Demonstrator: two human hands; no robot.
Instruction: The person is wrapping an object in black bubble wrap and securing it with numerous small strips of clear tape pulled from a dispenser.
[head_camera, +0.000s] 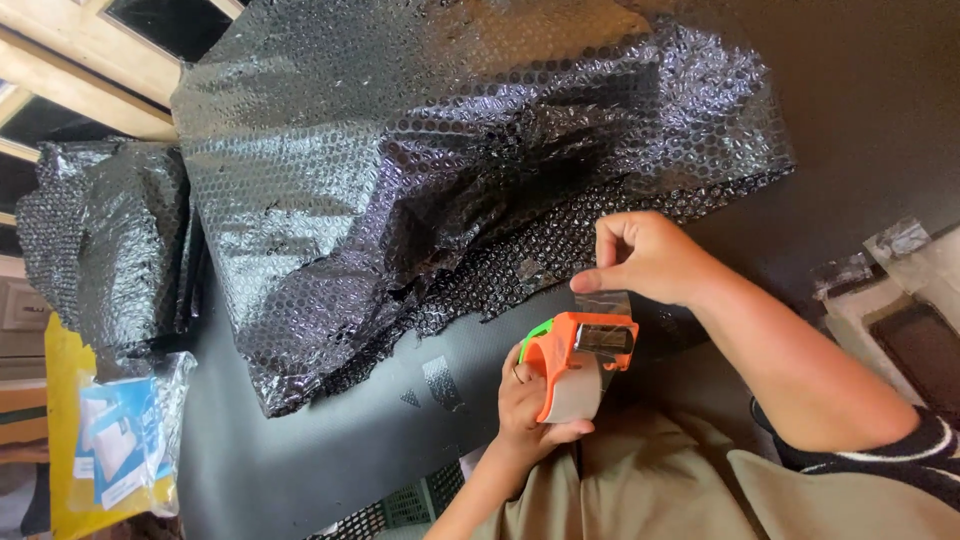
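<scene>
1. Tape dispenser (575, 365) front and centre: orange frame, green tab on its far side, a clear roll seated in it. It sits upright in the left hand (525, 405), low in the view, just above the person's lap.
2. The left hand is wrapped round the grip, fingers closed tight on it, a ring showing on one finger.
3. The right hand (645, 258) is directly above the dispenser, thumb and forefinger pinched shut on the free end of the tape (602, 302), which runs down as a short clear strip to the cutter.
4. Handling call: the dispenser looks like light, rigid plastic, easy to steer by its handle. The tape is the tricky bit, I'd judge: thin, limp and sticky, likely to fold onto itself, so the very tip is the place to pinch it, away from the toothed edge.
5. Just beyond the right hand lies the bubble wrap (450, 170), a big black crinkled sheet, soft and springy by the look of it, its ragged edge close to the knuckles.
6. Two small tape scraps (440, 382) are stuck to the dark table (300, 460) left of the left hand.
7. Well off to the left, a second bubble wrap bundle (105, 240) and a clear packet (125, 440) with blue cards.
</scene>
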